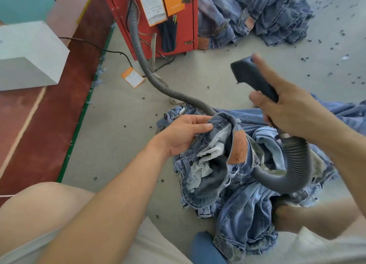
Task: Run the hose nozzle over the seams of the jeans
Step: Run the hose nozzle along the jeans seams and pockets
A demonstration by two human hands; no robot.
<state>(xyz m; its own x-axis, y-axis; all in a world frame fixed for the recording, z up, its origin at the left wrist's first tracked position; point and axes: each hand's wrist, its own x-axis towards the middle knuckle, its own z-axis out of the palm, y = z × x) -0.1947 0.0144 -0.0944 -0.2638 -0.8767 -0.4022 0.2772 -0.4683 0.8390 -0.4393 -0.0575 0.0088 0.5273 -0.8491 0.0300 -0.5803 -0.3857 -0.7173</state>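
The jeans [227,164] are bunched in a heap on the floor [118,145] in front of the knees, waistband turned up, with the brown patch [237,149] and white pocket lining showing. The waistband is pinched by the left hand [186,133], thumb on top, fingers curled under the denim. The nozzle [251,73] is held up in the air, well clear of the cloth — the right hand [287,109] is wrapped round its handle, forefinger laid along it. The hose [293,164] is looped down over the heap and trails back to the red cabinet [154,20]. No seam is being covered yet. The loop could drag or snag the folds when the nozzle is lowered — and seams buried in the bunching could be missed unless the denim is spread
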